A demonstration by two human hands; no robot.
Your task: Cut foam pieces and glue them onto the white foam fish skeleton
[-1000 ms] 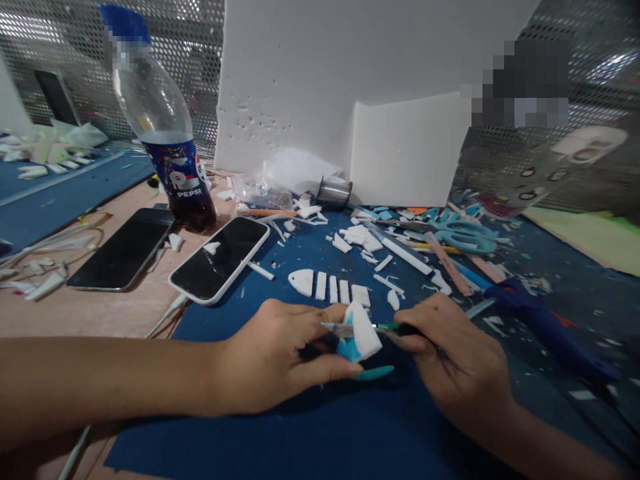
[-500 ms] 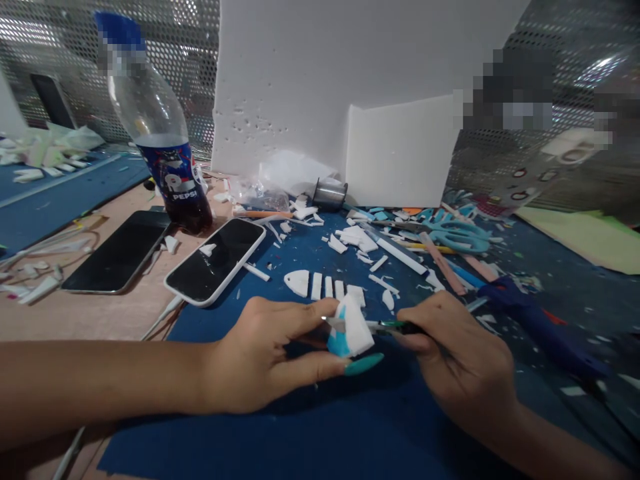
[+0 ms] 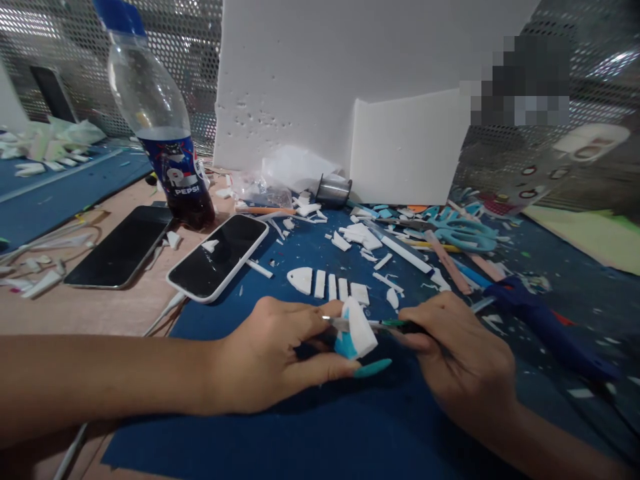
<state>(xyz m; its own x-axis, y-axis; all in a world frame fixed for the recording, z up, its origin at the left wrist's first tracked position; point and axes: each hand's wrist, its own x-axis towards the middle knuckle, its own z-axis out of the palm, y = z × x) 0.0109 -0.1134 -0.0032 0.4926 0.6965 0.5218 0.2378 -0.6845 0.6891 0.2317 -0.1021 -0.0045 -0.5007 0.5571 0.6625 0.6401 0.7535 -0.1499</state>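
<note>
While the left hand (image 3: 265,357) pinches a white-and-blue piece (image 3: 363,333) between thumb and fingers, the right hand (image 3: 457,353) grips a knife (image 3: 341,324) with fingers curled closed about its dark and green handle. Piece is held up above the blue mat (image 3: 240,440), between the two hands, tilted, its white part toward the right and its blue face toward the left palm. Blade crosses it from the right, tip showing on the left near the left index finger; mid-blade is hidden by the white part, so depth of any cut cannot be told. Long teal nail on the left thumb, just below the piece. Beyond the hands, on the mat, a row of white pieces (image 3: 333,287): a rounded one with a small hole, three narrow strips, one wider block, small gaps between. Offcuts (image 3: 361,235) scattered behind. To the left, a white-edged phone (image 3: 219,259) with a scrap on its screen; next to it a dark phone (image 3: 123,248) on the pinkish table (image 3: 120,317), a cola bottle (image 3: 175,167) behind. To the right, scissors (image 3: 467,239) with light-blue handles among scraps; nearer, a dark blue glue gun (image 3: 547,330).
</note>
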